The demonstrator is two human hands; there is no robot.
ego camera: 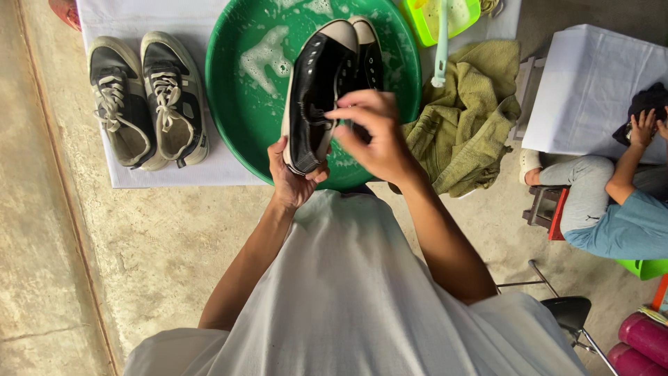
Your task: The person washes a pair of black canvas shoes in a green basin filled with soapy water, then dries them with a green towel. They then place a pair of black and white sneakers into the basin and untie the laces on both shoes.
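Black leather low-top sneaker with a white rubber toe cap (314, 90) sits over the round green plastic basin of soapy water (243, 104), heel cupped in the closed left hand (291, 177). The right hand (372, 136) pinches at the shoe's opening, fingertips drawn together on its edge. Doing this well, I judge, means keeping the heel grip firm and the shoe above the basin so drips fall inside. A second black shoe (367, 52) rests in the suds behind. Beside the basin lie a crumpled olive-green towel (463, 129) and a pair of grey laced sneakers (146, 101). No packages, labels or signs show.
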